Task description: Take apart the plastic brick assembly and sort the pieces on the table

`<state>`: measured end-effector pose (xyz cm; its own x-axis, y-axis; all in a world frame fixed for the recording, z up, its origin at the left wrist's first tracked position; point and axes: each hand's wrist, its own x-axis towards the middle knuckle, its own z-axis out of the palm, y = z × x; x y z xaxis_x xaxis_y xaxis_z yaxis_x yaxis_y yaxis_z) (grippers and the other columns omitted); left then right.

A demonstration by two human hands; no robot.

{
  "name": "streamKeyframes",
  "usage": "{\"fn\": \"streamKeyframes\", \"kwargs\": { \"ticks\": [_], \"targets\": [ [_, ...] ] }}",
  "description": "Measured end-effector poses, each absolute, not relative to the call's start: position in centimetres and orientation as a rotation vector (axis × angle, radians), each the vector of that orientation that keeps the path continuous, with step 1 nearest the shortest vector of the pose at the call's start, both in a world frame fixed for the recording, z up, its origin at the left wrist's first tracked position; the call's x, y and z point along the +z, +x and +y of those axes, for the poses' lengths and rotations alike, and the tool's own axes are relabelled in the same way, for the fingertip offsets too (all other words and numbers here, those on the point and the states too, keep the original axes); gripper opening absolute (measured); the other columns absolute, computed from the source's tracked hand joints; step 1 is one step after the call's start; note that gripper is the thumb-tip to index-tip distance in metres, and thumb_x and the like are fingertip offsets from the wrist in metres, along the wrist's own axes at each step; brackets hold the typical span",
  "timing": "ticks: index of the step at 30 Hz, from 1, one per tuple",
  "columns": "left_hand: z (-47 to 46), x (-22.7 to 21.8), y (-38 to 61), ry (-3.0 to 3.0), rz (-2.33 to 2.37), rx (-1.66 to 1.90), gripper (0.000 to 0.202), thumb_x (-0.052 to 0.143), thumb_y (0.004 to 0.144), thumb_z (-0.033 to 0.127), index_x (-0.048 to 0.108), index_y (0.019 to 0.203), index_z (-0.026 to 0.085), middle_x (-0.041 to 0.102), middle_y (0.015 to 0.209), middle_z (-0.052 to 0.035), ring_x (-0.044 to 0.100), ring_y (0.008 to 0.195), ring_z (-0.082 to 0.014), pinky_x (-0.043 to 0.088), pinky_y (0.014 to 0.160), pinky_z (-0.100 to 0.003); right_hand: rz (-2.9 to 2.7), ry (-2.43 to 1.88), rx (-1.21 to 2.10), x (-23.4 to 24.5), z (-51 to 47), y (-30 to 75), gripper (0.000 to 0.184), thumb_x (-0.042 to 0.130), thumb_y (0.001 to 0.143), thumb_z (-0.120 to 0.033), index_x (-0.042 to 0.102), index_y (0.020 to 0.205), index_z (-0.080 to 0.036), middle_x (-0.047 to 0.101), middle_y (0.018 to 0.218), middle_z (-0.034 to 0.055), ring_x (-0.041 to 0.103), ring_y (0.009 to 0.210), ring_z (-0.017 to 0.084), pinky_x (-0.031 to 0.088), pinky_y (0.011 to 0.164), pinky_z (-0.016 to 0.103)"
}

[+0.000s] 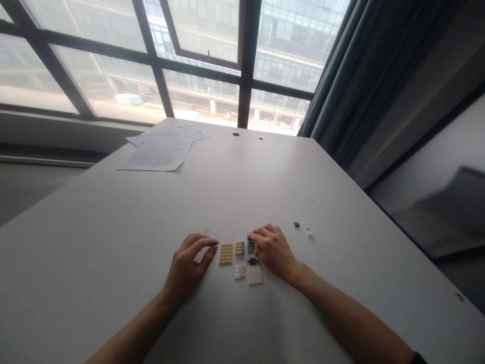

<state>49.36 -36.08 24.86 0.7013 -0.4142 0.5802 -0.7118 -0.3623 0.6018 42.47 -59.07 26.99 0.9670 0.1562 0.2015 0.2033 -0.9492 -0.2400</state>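
Observation:
Several small building-brick plates lie between my hands on the white table [113, 242]. A tan studded plate [226, 254] sits just right of my left hand [188, 268], whose fingers are curled and apart, holding nothing. A smaller tan plate [240, 247] lies beside it. My right hand [273, 250] rests with its fingertips on a grey plate [250, 245]. Below it are a small black piece [252, 261], a cream plate [239, 272] and a white smooth tile [255, 275].
A few tiny pieces, one black [296, 224] and two white [307, 230], lie right of my right hand. Printed paper sheets [161, 149] lie at the far left of the table. Windows and a dark curtain [371, 76] stand behind.

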Motion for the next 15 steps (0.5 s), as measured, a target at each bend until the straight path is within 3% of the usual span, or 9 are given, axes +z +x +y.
{"fn": "streamKeyframes", "kwargs": {
  "ticks": [6,15],
  "targets": [
    [-36.0,24.9,49.3,2.0,-0.887,0.431,0.011,0.056,0.085,0.022,0.066,0.086,0.02,0.063,0.084,-0.0039,0.059,0.081,-0.0164,0.049,0.073,-0.027,-0.26,-2.943,-0.254,26.7,-59.9,42.6,0.024,0.052,0.088,-0.014,0.065,0.105,-0.023,0.067,0.107,0.0039,0.052,0.101,0.021,0.036,0.087,0.034],
    [-36.1,24.8,49.4,1.994,-0.931,0.455,0.009,0.056,0.085,0.02,0.065,0.087,0.019,0.062,0.084,-0.0035,0.058,0.083,-0.0161,0.049,0.075,-0.028,-0.06,-3.027,-0.508,25.1,-68.4,37.9,0.028,0.051,0.088,-0.008,0.066,0.108,-0.021,0.068,0.107,0.0049,0.055,0.099,0.02,0.038,0.088,0.034]
  ]
}}
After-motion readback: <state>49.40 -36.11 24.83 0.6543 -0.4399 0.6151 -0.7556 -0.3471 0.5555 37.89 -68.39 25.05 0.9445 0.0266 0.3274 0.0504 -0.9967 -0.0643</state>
